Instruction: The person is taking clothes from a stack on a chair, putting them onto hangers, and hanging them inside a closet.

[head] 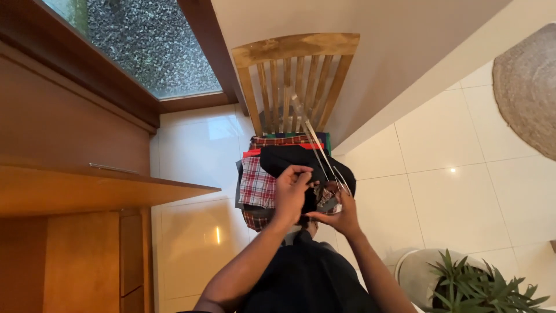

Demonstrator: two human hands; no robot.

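A wooden slatted chair (295, 49) holds a pile of folded clothes (258, 185), plaid, red and green. A black garment (284, 157) lies on top of the pile. My left hand (289, 194) pinches the edge of this black garment, just above the pile. Close beside it, my right hand (341, 213) grips the lower end of a thin metal wire hanger (310, 130) along with a fold of the garment. The hanger slants up across the chair's back. Below the hands, dark cloth covers my lap.
A wooden desk (104, 188) with drawers juts out on the left, under a wood-framed window (150, 46). The floor is glossy white tile (457, 197). A round woven rug (527, 87) lies at the upper right, and a potted plant (469, 287) stands at the lower right.
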